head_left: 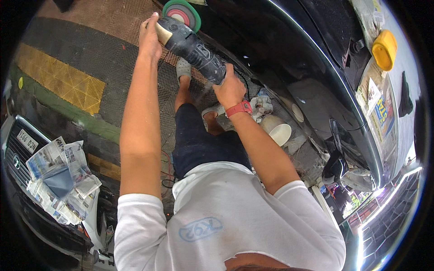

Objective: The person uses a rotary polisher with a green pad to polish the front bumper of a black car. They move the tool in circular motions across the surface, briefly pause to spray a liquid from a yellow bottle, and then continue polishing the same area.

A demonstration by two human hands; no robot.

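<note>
Both of my hands hold a black power polisher (193, 50) at the upper middle of the head view. My left hand (150, 40) is closed around the tan-covered front end, its thumb pointing up. My right hand (231, 86) grips the rear of the body, with a red watch (238, 109) on that wrist. The round pad (193, 13), ringed in green, grey and red, sits at the polisher's far end. It is close to the glossy black car panel (289, 58) on the right; whether they touch, I cannot tell.
Newspaper sheets (377, 104) and a yellow container (384, 50) lie on the car at right. A pale bowl (279, 134) and crumpled paper (261, 106) are near its base. Another vehicle's grille (20, 149) stands at left beside more newspaper (68, 180). Ridged mats (63, 81) cover the floor.
</note>
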